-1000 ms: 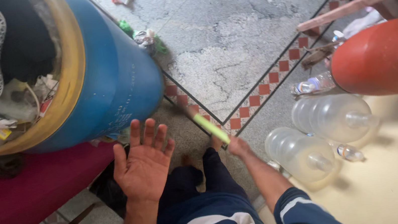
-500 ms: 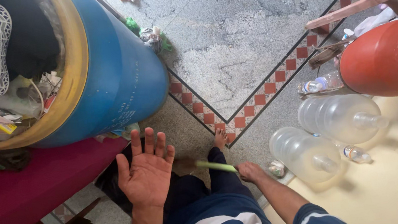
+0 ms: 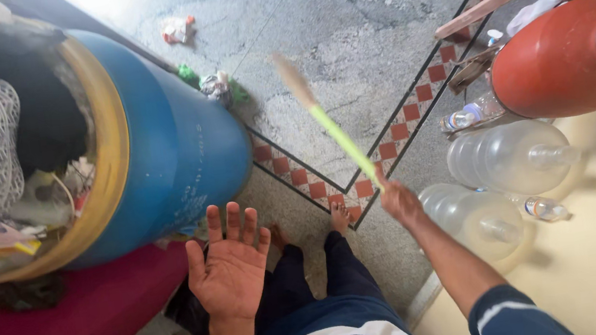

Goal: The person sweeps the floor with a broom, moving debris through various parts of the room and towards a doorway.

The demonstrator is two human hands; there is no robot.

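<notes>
**Broom swung up and out over the stone floor**

Raised from low beside the legs half a second ago, the broom now points up and away across the floor, its green handle blurred and its pale bristle end out over the grey stone. Closest in, the left hand hangs palm up with fingers spread apart, holding nothing, above the dark trouser legs and just beside the red cloth surface. The right hand is closed around the lower end of the green handle, arm stretched forward. One bare foot rests on the red-and-white tile border. Just right of that hand lie two big clear water jugs on their sides, with small bottles beside them. Left stands a blue drum stuffed with clothes and scraps. Farther off, an orange cylinder lies at right, and crumpled litter sits on the grey floor behind the drum.
</notes>
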